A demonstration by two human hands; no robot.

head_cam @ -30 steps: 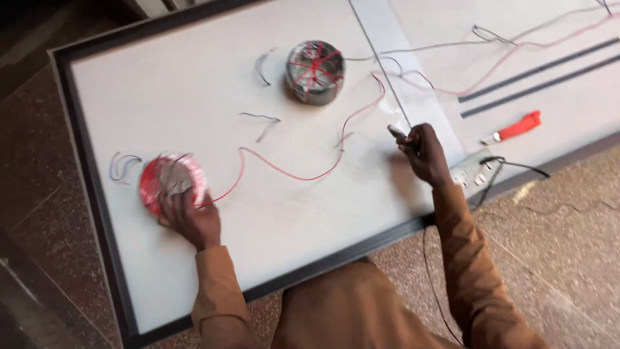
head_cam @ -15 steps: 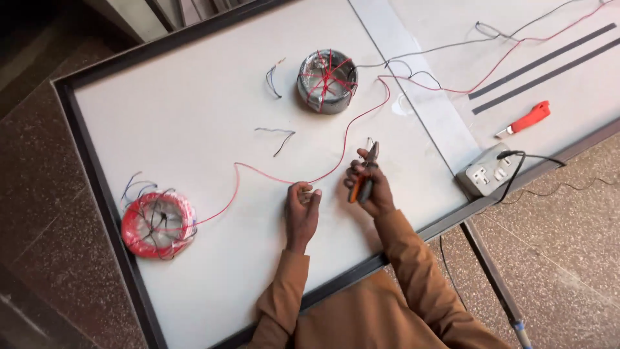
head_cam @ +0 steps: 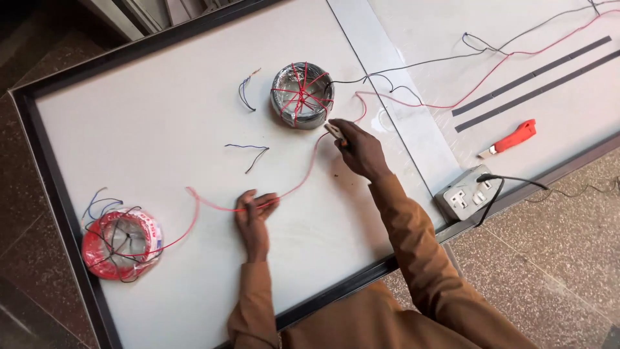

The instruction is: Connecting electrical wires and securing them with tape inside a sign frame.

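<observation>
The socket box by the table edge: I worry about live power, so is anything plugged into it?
Plugged in: a black cable runs into the grey socket box. Whether it is switched on, cannot tell.

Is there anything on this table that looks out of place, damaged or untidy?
Mostly loose ends: two short wire offcuts lie stray on the white table, and dark strands stick out untidily from the red wire coil. Nothing looks broken or spilled.

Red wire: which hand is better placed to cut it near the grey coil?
Right, probably. The right hand holds a small tool at the red wire beside the grey coil. The left hand pins the wire farther down the table.
</observation>
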